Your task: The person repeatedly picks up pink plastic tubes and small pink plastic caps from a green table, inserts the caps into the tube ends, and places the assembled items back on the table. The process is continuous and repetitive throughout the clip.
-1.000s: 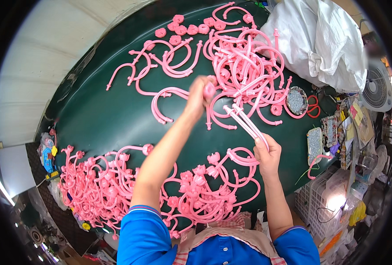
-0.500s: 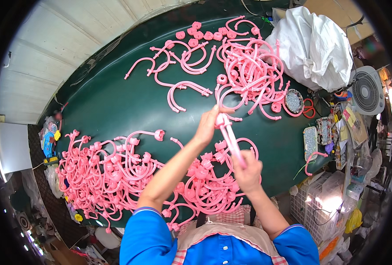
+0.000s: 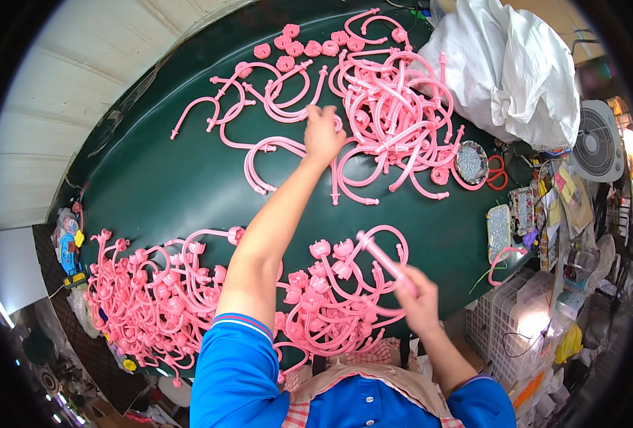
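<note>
My right hand (image 3: pixel 417 299) is closed around a pink curved tube (image 3: pixel 382 258), whose straight end points up and left over the near pile. Motion blurs that end a little. Stretched out to the far side, my left hand (image 3: pixel 322 139) has its fingers curled at a small pink flower-shaped cup (image 3: pixel 338 123), partly hidden by the hand. Beside it lies the far heap of pink curved tubes (image 3: pixel 395 107). Several loose pink cups (image 3: pixel 294 48) sit behind. Near me is a pile of pink tubes with cups on their ends (image 3: pixel 320 285).
Another large pile of cupped tubes (image 3: pixel 152 292) covers the near left of the dark green table (image 3: pixel 152 178). A white sack (image 3: pixel 498 71) stands at the far right. Also on the right are a round dish (image 3: pixel 471 162), red-handled scissors (image 3: pixel 498 171), a tray (image 3: pixel 499 232) and a fan (image 3: pixel 596 139).
My left hand has left the held tube and reached away to the cup by the far heap. My right hand keeps the tube, slightly lower and to the right. The view has shifted.
</note>
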Motion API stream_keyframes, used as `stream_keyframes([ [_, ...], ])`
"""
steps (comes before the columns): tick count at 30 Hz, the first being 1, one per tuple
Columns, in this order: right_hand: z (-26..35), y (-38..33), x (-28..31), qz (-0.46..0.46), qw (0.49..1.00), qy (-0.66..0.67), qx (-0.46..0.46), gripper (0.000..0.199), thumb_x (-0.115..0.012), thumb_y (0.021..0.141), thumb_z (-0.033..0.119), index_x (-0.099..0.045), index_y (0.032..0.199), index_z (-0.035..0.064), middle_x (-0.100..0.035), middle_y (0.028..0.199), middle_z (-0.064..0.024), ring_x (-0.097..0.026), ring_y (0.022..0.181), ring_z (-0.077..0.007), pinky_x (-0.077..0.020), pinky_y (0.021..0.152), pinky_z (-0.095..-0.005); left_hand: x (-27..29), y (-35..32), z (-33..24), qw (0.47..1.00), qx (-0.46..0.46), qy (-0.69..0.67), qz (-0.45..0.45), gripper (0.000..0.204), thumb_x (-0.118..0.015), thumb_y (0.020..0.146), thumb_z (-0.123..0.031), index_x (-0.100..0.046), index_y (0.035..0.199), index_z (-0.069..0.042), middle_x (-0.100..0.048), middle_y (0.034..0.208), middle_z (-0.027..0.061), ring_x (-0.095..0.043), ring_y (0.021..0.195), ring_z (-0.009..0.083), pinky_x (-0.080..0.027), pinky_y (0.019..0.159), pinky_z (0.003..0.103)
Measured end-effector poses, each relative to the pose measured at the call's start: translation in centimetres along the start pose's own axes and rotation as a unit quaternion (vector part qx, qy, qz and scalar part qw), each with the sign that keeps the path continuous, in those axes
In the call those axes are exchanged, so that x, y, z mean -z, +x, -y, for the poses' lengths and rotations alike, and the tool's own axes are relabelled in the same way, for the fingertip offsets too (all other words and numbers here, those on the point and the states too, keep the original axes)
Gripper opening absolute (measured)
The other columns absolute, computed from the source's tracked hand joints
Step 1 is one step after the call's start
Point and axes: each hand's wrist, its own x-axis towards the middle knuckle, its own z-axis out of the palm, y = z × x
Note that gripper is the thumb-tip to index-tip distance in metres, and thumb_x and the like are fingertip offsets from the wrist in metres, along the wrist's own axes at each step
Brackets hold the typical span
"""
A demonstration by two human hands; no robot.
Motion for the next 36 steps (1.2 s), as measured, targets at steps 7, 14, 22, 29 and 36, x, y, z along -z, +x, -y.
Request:
stream_keyframes([
  [7,3.4,4.8,-3.0,-0.042,0.988,-0.009,0.151,0.028,-0.064,0.102,0.009,-0.068,0.126,-0.0053,-0.060,0.073,0.0027,-0.047,0.062,-0.0023,-0.0389,0.054,-0.0224,7.5,-10.3,-4.6,0.851,0.241,-0.449,0.124,0.032,-0.075,0.096,-0.022,-0.050,0.100,-0.002,-0.068,0.076,0.0118,-0.067,0.058,0.0151,-0.052,0.044,0.024],
  [14,6.2,3.5,-6.2,-0.060,0.980,-0.125,0.146,0.023,-0.063,0.101,0.011,-0.071,0.119,-0.0020,-0.057,0.064,-0.0042,-0.048,0.054,-0.0056,-0.0383,0.049,-0.0265,10.9,-16.8,-8.5,0.942,0.050,-0.332,-0.007,0.047,-0.037,0.111,-0.032,-0.068,0.094,0.000,-0.064,0.100,0.0085,-0.058,0.085,0.0180,-0.048,0.078,0.032],
  [22,0.5,3.6,-6.8,0.346,0.923,-0.167,0.017,0.039,-0.061,0.103,0.040,-0.072,0.109,0.0029,-0.072,0.102,-0.0133,-0.070,0.098,-0.0243,-0.0557,0.081,-0.0395,15.3,-16.6,2.5,0.920,0.206,-0.284,0.173,0.027,-0.068,0.097,-0.027,-0.076,0.095,-0.001,-0.076,0.096,0.0119,-0.069,0.100,0.0190,-0.050,0.098,0.038],
  [29,-2.8,21.7,-14.2,0.224,0.914,0.265,-0.211,0.091,-0.059,0.101,0.055,-0.027,0.155,-0.0105,-0.042,0.155,-0.0309,-0.048,0.142,-0.0355,-0.0420,0.114,-0.0466,11.0,-7.0,12.9,0.964,0.198,0.177,0.033,0.047,-0.076,0.078,-0.023,-0.059,0.116,0.000,-0.062,0.119,0.0197,-0.057,0.114,0.0401,-0.050,0.096,0.050],
  [36,-3.4,32.2,-20.9,0.006,0.890,0.386,-0.242,0.094,-0.078,0.086,0.053,-0.037,0.152,-0.0001,-0.053,0.138,-0.0181,-0.055,0.126,-0.0326,-0.0310,0.119,-0.0507,9.8,-11.4,8.0,0.991,0.016,-0.130,0.023,0.024,-0.072,0.081,-0.009,-0.058,0.096,0.001,-0.059,0.084,0.0155,-0.061,0.074,0.0337,-0.051,0.069,0.042],
])
